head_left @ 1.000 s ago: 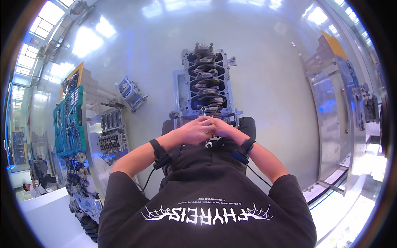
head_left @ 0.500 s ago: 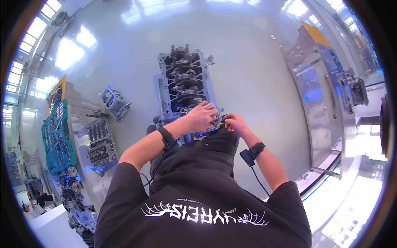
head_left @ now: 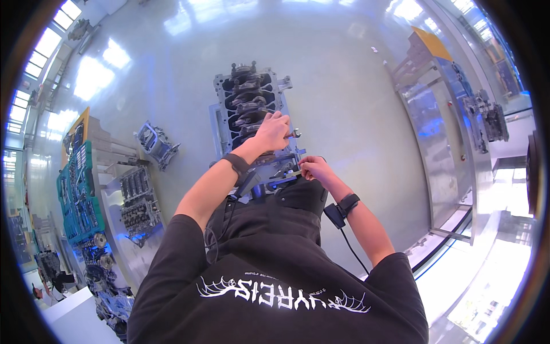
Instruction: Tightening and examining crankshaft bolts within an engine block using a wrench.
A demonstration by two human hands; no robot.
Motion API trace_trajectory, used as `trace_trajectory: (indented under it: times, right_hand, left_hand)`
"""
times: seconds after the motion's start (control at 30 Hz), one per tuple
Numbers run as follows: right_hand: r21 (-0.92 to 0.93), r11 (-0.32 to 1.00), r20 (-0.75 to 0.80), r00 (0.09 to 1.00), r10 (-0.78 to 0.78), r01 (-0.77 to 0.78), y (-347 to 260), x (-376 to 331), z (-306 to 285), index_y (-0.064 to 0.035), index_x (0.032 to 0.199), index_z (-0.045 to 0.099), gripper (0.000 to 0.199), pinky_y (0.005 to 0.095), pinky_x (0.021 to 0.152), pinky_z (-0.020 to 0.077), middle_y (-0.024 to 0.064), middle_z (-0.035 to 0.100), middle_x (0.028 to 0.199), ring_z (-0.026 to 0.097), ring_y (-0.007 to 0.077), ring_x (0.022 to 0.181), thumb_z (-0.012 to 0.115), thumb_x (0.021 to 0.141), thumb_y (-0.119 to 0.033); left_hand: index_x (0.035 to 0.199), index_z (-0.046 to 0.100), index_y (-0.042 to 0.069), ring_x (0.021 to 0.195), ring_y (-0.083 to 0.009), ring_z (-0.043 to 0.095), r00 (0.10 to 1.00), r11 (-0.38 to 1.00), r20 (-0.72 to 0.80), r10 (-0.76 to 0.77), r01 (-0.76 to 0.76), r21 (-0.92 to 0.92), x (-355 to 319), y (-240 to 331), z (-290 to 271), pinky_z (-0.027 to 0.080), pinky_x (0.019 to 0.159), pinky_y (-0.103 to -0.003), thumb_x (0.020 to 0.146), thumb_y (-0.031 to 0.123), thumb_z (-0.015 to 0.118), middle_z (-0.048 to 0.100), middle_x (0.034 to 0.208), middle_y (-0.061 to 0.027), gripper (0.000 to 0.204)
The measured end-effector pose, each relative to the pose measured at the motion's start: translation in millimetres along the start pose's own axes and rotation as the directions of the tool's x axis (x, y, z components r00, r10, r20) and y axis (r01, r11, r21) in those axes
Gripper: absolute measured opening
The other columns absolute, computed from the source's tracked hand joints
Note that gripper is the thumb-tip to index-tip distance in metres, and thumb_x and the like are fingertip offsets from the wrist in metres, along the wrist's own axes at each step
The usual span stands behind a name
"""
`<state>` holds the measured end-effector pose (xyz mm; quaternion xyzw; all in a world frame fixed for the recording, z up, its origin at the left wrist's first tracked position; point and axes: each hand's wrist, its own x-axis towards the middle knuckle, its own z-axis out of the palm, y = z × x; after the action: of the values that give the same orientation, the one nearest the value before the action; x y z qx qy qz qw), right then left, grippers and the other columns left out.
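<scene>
An engine block (head_left: 216,86) with its crankshaft (head_left: 250,94) exposed stands in front of me. My left hand (head_left: 271,133) reaches over the block's near right part, its fingers curled round what looks like a wrench. The forked metal end of this wrench (head_left: 296,133) pokes out to the right of the fingers; the hand hides the rest. My right hand (head_left: 316,168) is closed in a pinch at the block's near right corner, beside a blue-edged metal fixture (head_left: 282,182). Something small and pale shows at its fingertips, too small to name.
A metal housing (head_left: 156,143) lies on the floor to the left. Beyond it are a cylinder head (head_left: 137,198) and a teal tool case (head_left: 80,195) on a bench. A metal cabinet (head_left: 438,155) with engine parts stands at the right. Cables hang from my wrist bands.
My left hand has moved away from me, up along the block, and the forked tool end now shows at its right. My right hand has shifted slightly left and stays pinched.
</scene>
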<state>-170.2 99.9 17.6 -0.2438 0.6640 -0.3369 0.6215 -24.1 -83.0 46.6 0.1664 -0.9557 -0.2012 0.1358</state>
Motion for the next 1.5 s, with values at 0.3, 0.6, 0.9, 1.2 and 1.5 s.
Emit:
trace_trajectory:
  times: [0.3, 0.6, 0.9, 1.2, 1.5]
  right_hand:
    - [0.011, 1.0, 0.029, 1.0, -0.003, 0.003, 0.9, -1.2, 3.5, -0.0001, 0.1, 0.061, 0.025, 0.0226, 0.051, 0.0429, 0.0041, 0.061, 0.07, 0.055, 0.0099, 0.056, 0.055, 0.08, -0.013]
    - [-0.009, 1.0, 0.026, 1.0, -0.002, 0.002, 1.2, -6.3, 8.6, 0.0004, 0.1, 0.062, 0.025, 0.0228, 0.052, 0.0432, 0.0049, 0.062, 0.07, 0.056, 0.0105, 0.056, 0.055, 0.081, -0.015]
    - [-0.002, 0.999, 0.086, 0.996, -0.036, 0.037, -4.5, -5.4, 22.3, -0.003, 0.098, 0.062, 0.019, 0.022, 0.053, 0.0443, 0.0025, 0.061, 0.07, 0.056, 0.0088, 0.057, 0.054, 0.085, -0.015]
    - [-0.069, 0.998, 0.167, 0.986, 0.01, 0.002, -4.1, 12.0, 46.9, -0.0001, 0.097, 0.063, 0.024, 0.023, 0.052, 0.0445, 0.0048, 0.062, 0.071, 0.057, 0.0103, 0.057, 0.054, 0.08, -0.014]
    - [0.039, 0.999, 0.256, 0.966, -0.031, 0.022, -33.5, 19.5, 75.2, -0.0003, 0.098, 0.063, 0.021, 0.0218, 0.052, 0.0438, 0.0045, 0.062, 0.07, 0.056, 0.0095, 0.057, 0.055, 0.083, -0.013]
  left_hand:
    - [0.066, 0.064, 0.008, 0.096, -0.0244, 0.049, 0.978, 0.978, -0.027, -0.209, 0.209, -0.016, 1.2, -24.2, 3.1, 0.038, 0.082, -0.038, 0.064, 0.02, 0.073, 0.055, 0.089, -0.0035, 0.015]
    - [0.081, 0.067, 0.004, 0.102, -0.0332, 0.056, 0.94, 0.924, 0.062, -0.336, 0.342, -0.174, -0.1, -40.2, 17.0, 0.046, 0.087, -0.042, 0.07, 0.021, 0.068, 0.061, 0.102, -0.0115, 0.021]
    - [0.082, 0.06, -0.001, 0.077, -0.0277, 0.068, 0.737, 0.646, 0.139, -0.662, 0.655, -0.392, -20.2, -90.8, -15.1, 0.052, 0.072, -0.04, 0.084, 0.019, 0.061, 0.067, 0.08, -0.0152, 0.02]
    - [0.077, 0.055, 0.008, 0.081, -0.0289, 0.066, 0.536, -0.306, 0.407, -0.739, 0.271, -0.913, -109.8, -96.0, -51.8, 0.051, 0.082, -0.045, 0.091, 0.026, 0.056, 0.061, 0.07, -0.0084, 0.023]
    - [0.072, 0.047, 0.013, 0.109, -0.0216, 0.055, 0.639, -0.374, 0.37, -0.675, 0.137, -0.917, -181.6, -49.5, -54.6, 0.041, 0.096, -0.04, 0.096, 0.024, 0.048, 0.059, 0.089, -0.0039, 0.026]
